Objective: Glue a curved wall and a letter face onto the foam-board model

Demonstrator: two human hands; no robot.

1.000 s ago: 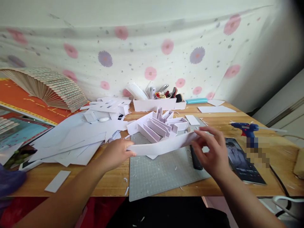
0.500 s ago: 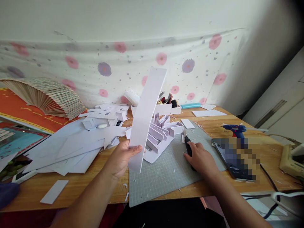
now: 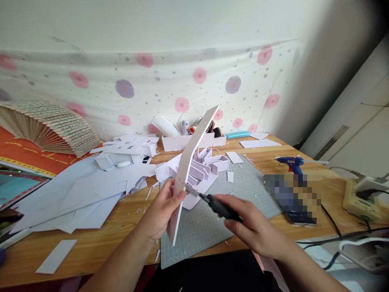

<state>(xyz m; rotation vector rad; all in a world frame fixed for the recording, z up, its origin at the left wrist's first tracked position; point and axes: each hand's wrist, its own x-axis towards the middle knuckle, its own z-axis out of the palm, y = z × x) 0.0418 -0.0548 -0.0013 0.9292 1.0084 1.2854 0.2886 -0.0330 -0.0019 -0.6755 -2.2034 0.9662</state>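
My left hand (image 3: pixel 162 209) is closed around a long white foam board strip (image 3: pixel 190 152), held up and tilted over the cutting mat. The strip bends slightly partway along. In my right hand (image 3: pixel 251 223) is a black-handled craft knife (image 3: pixel 220 207), its blade pointing left and meeting the strip's edge just above my left thumb. Whether the blade has cut in, I cannot tell. Behind the strip, a white model with several upright walls (image 3: pixel 200 172) rests on the grey cutting mat (image 3: pixel 206 231), partly hidden by the strip.
White sheets (image 3: pixel 88 194) pile up at the left, near a folding fan (image 3: pixel 54 125). A white box (image 3: pixel 173 142) of tools stands at the back. At the right are a blue glue gun (image 3: pixel 292 162), a phone (image 3: pixel 291 200) and a power strip (image 3: pixel 361 202) with cables.
My right hand has lifted the craft knife from the mat and brought it left to the strip. My left hand has lowered and turned the strip, so it shows more edge-on.
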